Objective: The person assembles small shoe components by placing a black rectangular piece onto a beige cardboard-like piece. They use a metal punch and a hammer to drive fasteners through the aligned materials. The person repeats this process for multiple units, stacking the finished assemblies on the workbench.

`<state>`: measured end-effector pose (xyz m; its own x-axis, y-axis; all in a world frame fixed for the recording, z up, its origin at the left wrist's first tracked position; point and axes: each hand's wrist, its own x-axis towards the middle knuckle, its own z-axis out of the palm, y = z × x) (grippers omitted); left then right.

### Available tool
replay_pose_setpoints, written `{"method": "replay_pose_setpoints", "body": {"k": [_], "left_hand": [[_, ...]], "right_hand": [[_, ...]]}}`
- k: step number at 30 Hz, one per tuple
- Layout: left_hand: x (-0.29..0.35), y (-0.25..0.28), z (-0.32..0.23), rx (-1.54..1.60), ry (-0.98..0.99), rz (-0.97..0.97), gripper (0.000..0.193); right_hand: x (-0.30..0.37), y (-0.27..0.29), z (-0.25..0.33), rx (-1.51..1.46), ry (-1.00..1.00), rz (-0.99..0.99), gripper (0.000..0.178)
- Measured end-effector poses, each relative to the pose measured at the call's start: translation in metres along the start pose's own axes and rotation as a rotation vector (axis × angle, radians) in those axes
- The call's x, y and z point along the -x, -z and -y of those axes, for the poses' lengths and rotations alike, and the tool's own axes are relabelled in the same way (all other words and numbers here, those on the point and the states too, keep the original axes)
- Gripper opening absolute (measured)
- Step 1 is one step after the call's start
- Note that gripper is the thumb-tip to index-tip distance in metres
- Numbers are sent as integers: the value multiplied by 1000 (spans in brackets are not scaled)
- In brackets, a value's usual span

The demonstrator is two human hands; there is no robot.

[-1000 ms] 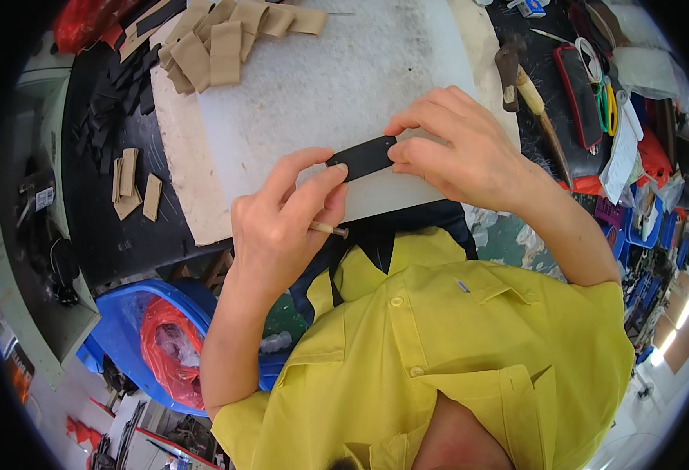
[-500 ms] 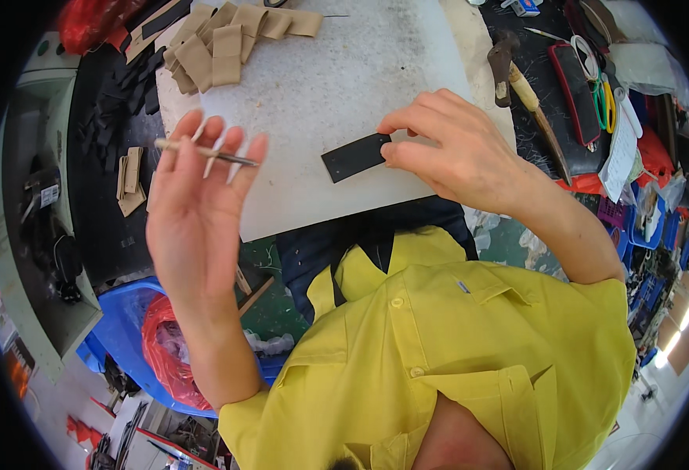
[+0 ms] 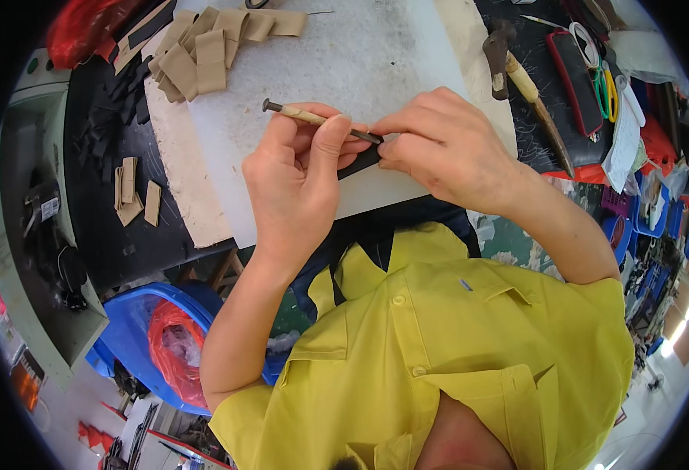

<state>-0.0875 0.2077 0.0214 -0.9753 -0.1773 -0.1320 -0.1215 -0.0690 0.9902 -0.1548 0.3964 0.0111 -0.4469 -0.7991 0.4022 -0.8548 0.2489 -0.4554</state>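
My left hand (image 3: pixel 297 176) is closed around a slim punch (image 3: pixel 301 115), which has a tan-wrapped shaft and a flared dark metal head. The punch slants down to the right, its dark tip at the end of a black flat strip (image 3: pixel 360 163). That end of the strip is pinched between the thumb and fingers of my right hand (image 3: pixel 450 149). My left fingers cover much of the strip. Both hands are over a whitish work board (image 3: pixel 344 70); whether the tip presses into the strip I cannot tell.
Folded tan strips (image 3: pixel 195 59) are heaped at the board's far left, with dark pieces (image 3: pixel 113 117) and smaller tan pieces (image 3: pixel 129 192) farther left. A hammer (image 3: pixel 532 90), a red-edged case (image 3: pixel 575 82) and scissors (image 3: pixel 607 94) lie at the right. Below left stands a blue bin (image 3: pixel 137 345).
My left hand has moved right and turned over, bringing the punch from its open-looking fingers to the black strip. My right hand has kept its pinch in nearly the same place.
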Motion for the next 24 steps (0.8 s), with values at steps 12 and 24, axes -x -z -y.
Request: {"method": "replay_pose_setpoints", "body": {"k": [12, 24], "left_hand": [[1, 8, 8, -268, -202, 120, 10], [1, 2, 15, -605, -579, 44, 15]], "right_hand": [[-1, -2, 2, -11, -52, -51, 20], [15, 62, -14, 27, -446, -306, 21]]}}
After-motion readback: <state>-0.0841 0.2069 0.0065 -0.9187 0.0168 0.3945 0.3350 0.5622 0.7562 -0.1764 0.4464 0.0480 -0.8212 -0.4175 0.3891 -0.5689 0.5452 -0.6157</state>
